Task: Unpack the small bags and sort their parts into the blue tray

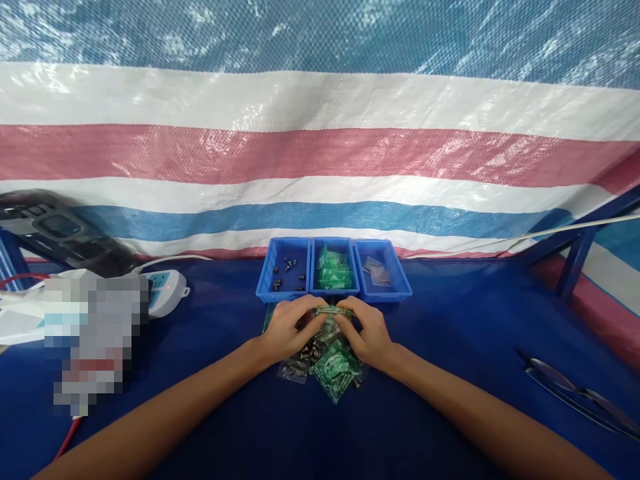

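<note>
Between them, my left hand [294,327] and my right hand [369,331] pinch a small clear-and-green plastic bag [332,310], one side each. Both hands are closed, thumbs and fingertips on its edges. What the bag holds is too small to make out. Below it lies a pile of green plastic bags [336,373] with thin metal pieces inside, along with loose dark screws [311,350] and a clear bag [293,370] at the pile's left. My hands partly cover the pile.
Just beyond my hands, three blue trays stand side by side: the left tray [265,283] with several dark screws, the middle tray [334,293] with green bags, the right tray [400,280] with clear bags. A power strip [169,293] sits left; glasses [575,393] lie right.
</note>
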Demonstrator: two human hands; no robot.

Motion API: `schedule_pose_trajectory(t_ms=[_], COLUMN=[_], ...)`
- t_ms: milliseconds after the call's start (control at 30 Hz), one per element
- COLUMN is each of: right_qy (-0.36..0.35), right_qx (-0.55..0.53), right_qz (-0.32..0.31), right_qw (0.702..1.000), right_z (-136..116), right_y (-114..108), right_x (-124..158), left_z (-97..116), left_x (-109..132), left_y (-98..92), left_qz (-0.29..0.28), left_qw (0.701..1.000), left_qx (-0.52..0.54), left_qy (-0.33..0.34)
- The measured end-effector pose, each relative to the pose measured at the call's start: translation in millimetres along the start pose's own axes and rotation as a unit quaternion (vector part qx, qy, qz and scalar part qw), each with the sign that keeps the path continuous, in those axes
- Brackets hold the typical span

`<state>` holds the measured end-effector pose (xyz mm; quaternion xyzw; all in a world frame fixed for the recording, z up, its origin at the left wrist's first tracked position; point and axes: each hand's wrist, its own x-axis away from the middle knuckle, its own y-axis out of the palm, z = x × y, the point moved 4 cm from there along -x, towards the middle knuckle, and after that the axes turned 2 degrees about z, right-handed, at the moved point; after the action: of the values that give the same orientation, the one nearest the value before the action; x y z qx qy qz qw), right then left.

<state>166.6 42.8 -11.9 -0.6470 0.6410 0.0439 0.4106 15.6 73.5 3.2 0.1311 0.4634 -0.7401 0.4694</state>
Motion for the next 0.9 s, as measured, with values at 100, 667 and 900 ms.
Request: schedule_pose_trajectory(t_ms=[100, 667, 900], right_qy=[0.002, -0.005, -0.004], right_qx=[0.001, -0.031, -0.048], right_qz=[0.002, -0.002, -0.001], right_qw=[1.000, 1.000, 0.999], right_z=[0.0, 0.1, -0.7], right_y=[-0.3, -1.2, -2.2], right_x=[0.1, 0.3, -0.6], left_z=[1.0, -0.8, -0.9], left_x=[-0.2, 0.7, -0.4], left_y=[-0.4, -0.8, 0.7], left_qz=[0.003, 0.027, 0.015], left_qw=[1.000, 0.999, 1.000], left_qx=[-0.002, -0.022, -0.007], left_qy=[0.005, 0.010, 0.015])
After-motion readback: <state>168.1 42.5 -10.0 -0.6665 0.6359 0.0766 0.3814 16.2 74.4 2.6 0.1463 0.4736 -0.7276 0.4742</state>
